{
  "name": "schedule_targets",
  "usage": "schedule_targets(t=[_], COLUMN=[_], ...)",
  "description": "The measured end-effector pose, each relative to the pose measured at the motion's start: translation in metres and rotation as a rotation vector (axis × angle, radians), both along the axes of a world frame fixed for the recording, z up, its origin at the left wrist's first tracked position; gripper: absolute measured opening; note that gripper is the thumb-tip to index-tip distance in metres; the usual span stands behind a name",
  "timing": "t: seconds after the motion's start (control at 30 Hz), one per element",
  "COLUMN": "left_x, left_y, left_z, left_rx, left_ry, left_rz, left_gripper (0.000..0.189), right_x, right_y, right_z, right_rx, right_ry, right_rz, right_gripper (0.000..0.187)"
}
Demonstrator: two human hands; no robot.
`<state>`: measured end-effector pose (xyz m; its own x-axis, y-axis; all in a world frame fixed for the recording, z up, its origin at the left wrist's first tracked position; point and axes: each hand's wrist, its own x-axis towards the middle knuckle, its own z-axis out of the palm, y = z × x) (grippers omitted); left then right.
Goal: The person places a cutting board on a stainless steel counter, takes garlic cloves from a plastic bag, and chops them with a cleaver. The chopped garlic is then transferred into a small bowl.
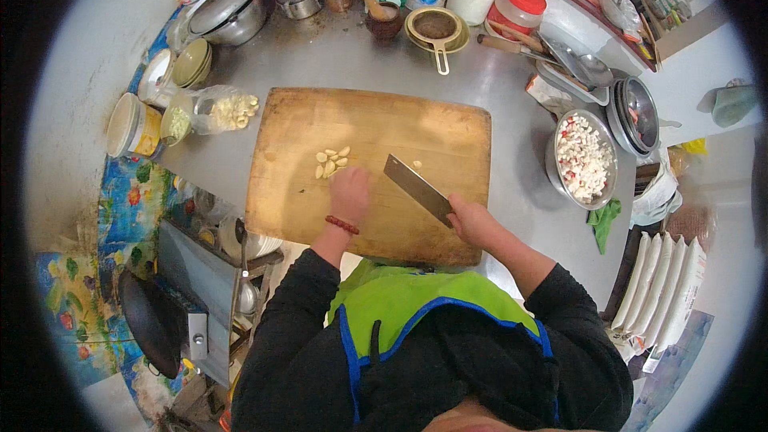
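My right hand (474, 222) grips the handle of a cleaver (419, 190), whose broad blade slants up and left over a wooden cutting board (300, 210). Just past the blade lies a single small pale piece (417, 164), apparently garlic. My left hand (350, 189), with a red bead bracelet (342, 225) at the wrist, is at the near edge of a small pile of peeled garlic cloves (330, 159). Its fingers curl under and are hidden, so whether a clove is in them is unclear.
Left of the board sits a plastic bag of garlic cloves (231, 113) beside bowls and tubs. A metal bowl of white and red diced pieces (585, 159) stands to the right. Along the back are a strainer (435, 27), a mortar (383, 27) and a red-lidded jar (519, 9).
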<state>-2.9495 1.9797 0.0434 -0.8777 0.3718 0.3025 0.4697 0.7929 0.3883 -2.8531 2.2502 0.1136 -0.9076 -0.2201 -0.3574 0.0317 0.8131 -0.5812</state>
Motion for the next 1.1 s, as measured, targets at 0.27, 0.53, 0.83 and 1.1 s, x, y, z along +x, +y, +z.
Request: schedule_targets(t=[0.27, 0.53, 0.83, 1.1], left_x=[-0.015, -0.021, -0.019, -0.014], left_y=[-0.026, -0.021, -0.021, 0.001], left_z=[0.010, -0.017, -0.018, -0.017], left_rx=[-0.083, -0.289, -0.088, -0.365], left_ry=[0.064, 0.116, 0.146, -0.070], left_rz=[0.087, -0.003, -0.160, -0.256], left_gripper=[0.021, 0.006, 0.005, 0.009], right_x=[-0.008, -0.008, -0.009, -0.012], right_y=[0.003, -0.001, -0.007, -0.010], right_z=[-0.002, -0.017, 0.015, 0.023], right_rx=[0.097, -0.027, -0.066, 0.092], right_ry=[-0.019, -0.215, -0.127, -0.066], right_rz=[-0.132, -0.396, -0.301, -0.148], right_gripper=[0.017, 0.050, 0.032, 0.016])
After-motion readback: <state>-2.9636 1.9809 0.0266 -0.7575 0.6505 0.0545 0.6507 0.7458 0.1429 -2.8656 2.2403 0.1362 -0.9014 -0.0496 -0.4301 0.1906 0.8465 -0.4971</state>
